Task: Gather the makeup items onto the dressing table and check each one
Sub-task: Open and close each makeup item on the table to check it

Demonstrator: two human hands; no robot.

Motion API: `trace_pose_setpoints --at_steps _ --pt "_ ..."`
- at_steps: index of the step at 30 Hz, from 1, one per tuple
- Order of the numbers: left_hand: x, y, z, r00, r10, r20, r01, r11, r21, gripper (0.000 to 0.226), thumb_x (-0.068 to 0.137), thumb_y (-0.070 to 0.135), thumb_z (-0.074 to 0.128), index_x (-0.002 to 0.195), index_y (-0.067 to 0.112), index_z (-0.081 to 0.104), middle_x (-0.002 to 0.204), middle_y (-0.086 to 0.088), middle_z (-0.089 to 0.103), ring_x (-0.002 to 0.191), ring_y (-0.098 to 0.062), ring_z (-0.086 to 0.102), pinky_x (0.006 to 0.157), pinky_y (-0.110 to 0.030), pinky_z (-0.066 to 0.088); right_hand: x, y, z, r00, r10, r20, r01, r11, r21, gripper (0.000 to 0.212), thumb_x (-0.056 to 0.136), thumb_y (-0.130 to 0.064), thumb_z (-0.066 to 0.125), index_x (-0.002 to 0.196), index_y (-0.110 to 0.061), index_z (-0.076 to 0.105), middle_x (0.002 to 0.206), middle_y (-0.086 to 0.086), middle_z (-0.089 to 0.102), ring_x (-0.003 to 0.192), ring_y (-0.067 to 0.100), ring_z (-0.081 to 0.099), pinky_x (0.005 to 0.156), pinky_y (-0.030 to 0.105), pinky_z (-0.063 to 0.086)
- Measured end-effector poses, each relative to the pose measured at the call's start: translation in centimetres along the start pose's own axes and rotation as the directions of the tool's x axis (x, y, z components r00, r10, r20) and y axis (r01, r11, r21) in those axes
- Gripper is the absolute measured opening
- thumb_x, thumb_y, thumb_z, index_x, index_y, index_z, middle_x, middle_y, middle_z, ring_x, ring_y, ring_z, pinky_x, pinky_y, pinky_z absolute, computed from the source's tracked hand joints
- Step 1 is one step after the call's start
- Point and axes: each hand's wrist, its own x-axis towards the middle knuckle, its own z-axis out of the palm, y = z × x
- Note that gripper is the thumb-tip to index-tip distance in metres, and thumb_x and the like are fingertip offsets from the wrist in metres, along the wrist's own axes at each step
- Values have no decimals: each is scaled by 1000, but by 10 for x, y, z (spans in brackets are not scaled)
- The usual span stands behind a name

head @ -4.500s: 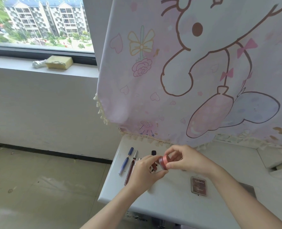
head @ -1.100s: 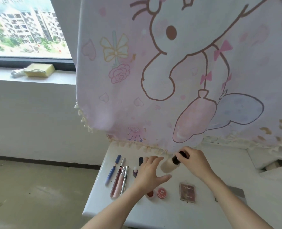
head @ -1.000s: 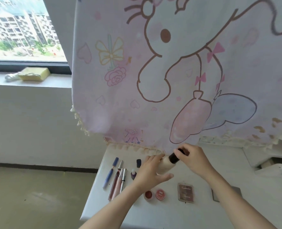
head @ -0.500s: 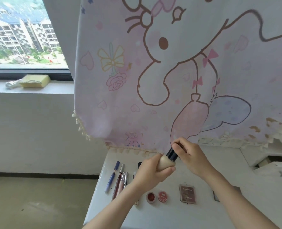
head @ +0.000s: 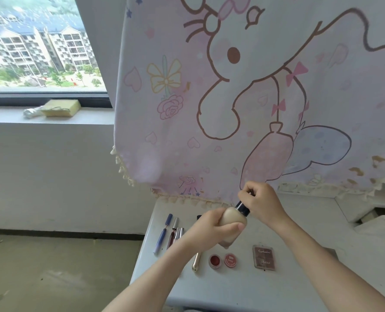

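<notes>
Above the table [head: 220, 289], bottle [head: 232, 216] aslant, cap [head: 243, 209] upper-right.

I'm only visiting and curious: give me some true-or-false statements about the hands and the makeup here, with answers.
The left hand grips the beige bottle. True.
Two red round items sit side by side on the table. True.
The right hand rests flat on the table. False: it grips the bottle's dark cap.
The brown palette is held in the air. False: it lies on the table.
The yellow sponge lies on the table. False: it lies on the windowsill.
</notes>
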Motion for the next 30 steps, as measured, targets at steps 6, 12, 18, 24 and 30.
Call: trace_pose_setpoints --at_steps 6,12,18,24,30 --pt "-17 -1 -17 999 17 44 -14 998 -61 9 75 24 58 83 20 54 67 4 48 49 3 49 48 -12 44 -8 -11 16 999 -30 -24 30 1000 4 29 68 -20 52 48 -14 31 44 -2 29 48 16 25 49 28 21" --pt "-24 1 -37 1000 -1 18 1 1000 -27 23 66 42 62 82 26 58 69 3 52 57 -11 51 57 -28 45 0 -25 28 998 -59 -27 59 998 21 38 74 -13 53 47 -16 27 38 -5 27 46 15 23 47 26 19" --pt "-26 4 -39 997 -40 60 40 999 0 39 61 48 61 87 19 58 67 4 51 54 -9 52 56 -27 46 -3 -20 28 999 2 -54 4 994 105 47 76 1 53 43 -17 25 32 -7 26 39 7 20 46 25 17" --pt "-20 7 -34 986 -79 149 73 996 45 18 77 35 58 85 19 56 66 4 49 54 -10 50 60 -25 44 -13 -11 22 991 100 -94 -88 988 127 48 75 2 53 43 -18 22 36 -8 20 45 10 19 48 25 16" --pt "-5 11 -13 955 -130 265 110 990 92 18 86 31 57 89 14 55 66 5 49 51 -5 50 52 -18 41 -27 9 5 959 241 -148 -224 966 127 56 74 0 53 35 -20 18 35 -8 15 48 13 16 50 27 12"
